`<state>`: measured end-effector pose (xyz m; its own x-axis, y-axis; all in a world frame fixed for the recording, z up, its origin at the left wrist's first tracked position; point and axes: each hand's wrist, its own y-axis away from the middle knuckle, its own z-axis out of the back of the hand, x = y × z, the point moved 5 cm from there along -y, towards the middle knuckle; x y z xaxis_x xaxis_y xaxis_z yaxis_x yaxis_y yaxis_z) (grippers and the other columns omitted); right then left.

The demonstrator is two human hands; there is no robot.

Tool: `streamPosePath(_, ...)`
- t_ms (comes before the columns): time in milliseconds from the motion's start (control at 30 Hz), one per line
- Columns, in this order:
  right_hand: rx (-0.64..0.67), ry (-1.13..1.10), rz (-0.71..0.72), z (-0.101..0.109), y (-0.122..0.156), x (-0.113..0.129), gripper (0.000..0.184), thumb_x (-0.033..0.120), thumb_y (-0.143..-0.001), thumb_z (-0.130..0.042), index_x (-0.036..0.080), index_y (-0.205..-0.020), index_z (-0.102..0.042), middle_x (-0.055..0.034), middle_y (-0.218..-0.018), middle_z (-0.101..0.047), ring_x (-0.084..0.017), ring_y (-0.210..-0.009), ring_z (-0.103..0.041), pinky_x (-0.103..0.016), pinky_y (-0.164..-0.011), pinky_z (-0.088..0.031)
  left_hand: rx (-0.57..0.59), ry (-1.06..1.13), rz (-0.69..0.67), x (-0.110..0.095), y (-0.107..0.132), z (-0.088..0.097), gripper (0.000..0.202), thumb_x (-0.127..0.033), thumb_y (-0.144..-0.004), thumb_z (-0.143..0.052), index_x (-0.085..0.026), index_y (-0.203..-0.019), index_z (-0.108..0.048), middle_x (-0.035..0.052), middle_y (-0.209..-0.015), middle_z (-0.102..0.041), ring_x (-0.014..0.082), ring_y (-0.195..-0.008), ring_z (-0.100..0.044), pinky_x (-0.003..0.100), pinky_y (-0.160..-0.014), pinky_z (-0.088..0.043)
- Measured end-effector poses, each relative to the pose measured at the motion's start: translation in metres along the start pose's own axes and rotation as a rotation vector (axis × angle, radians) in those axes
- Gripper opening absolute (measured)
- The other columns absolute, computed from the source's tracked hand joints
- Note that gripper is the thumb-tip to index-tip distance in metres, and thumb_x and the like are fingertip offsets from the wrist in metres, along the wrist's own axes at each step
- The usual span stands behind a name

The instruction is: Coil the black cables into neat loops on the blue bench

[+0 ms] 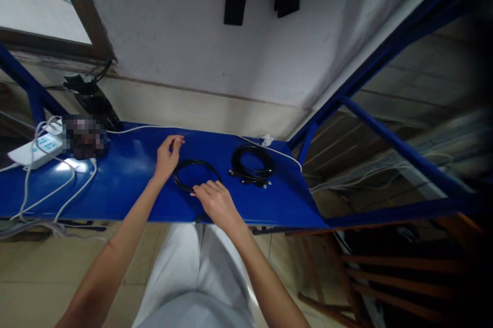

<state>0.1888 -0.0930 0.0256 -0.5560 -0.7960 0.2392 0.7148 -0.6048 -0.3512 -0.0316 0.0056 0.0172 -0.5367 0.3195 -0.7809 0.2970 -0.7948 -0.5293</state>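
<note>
A thin black cable (194,165) lies in a single loop on the blue tabletop (127,184). My left hand (168,157) rests at the loop's left edge, fingers curled toward the cable. My right hand (214,200) covers the loop's near edge, fingers bent and pinching the cable against the table. A second black cable (252,164), wound into a tighter coil with its plugs showing, lies a little to the right, untouched.
A white power strip (36,149) with white leads (61,184) sits at the table's left end beside a blurred dark object. A white wire (269,147) runs along the back edge. Blue frame bars (389,138) rise on the right; a wooden chair (385,271) stands below.
</note>
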Motion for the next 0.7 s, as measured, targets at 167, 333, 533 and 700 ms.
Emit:
streamPosePath(167, 0.025, -0.069, -0.002, -0.023, 0.014, -0.015, 0.013, 0.03, -0.107, -0.074, 0.024, -0.118, -0.079, -0.0087, -0.111, -0.076, -0.028, -0.108, -0.063, -0.044, -0.102, -0.043, -0.089, -0.108, 0.048, -0.045, 0.1, 0.035, 0.025, -0.047, -0.114, -0.05, -0.033, -0.124, -0.068, 0.0103, -0.125, -0.073, 0.0313, -0.12, -0.071, 0.052, -0.107, -0.056)
streamPosePath(333, -0.036, -0.211, -0.046, -0.036, 0.025, -0.028, 0.013, 0.029, -0.107, -0.073, 0.024, -0.118, -0.078, -0.0072, -0.111, -0.076, -0.027, -0.111, -0.063, -0.05, -0.113, -0.037, 0.171, -0.196, -0.085, -0.069, 0.184, 0.023, 0.015, -0.048, -0.1, -0.077, -0.038, -0.107, -0.07, 0.0086, -0.109, -0.073, 0.0356, -0.11, -0.071, 0.061, -0.101, -0.057)
streamPosePath(533, -0.052, -0.272, -0.095, -0.039, 0.026, -0.033, 0.01, 0.03, -0.106, -0.074, 0.023, -0.113, -0.077, -0.007, -0.111, -0.075, -0.027, -0.113, -0.062, -0.048, -0.114, -0.038, 0.335, -0.328, -0.136, -0.066, 0.212, -0.002, 0.029, -0.056, -0.093, -0.086, -0.037, -0.112, -0.075, 0.0103, -0.115, -0.077, 0.0378, -0.109, -0.071, 0.061, -0.089, -0.057)
streamPosePath(700, -0.098, -0.328, -0.112, -0.04, 0.028, -0.036, 0.011, 0.027, -0.105, -0.076, 0.023, -0.115, -0.077, -0.0057, -0.11, -0.076, -0.025, -0.111, -0.063, -0.047, -0.114, -0.037, 0.353, -0.264, -0.108, -0.066, 0.205, 0.001, 0.014, -0.046, -0.104, -0.074, -0.034, -0.112, -0.076, 0.0089, -0.112, -0.077, 0.0337, -0.108, -0.072, 0.055, -0.09, -0.056)
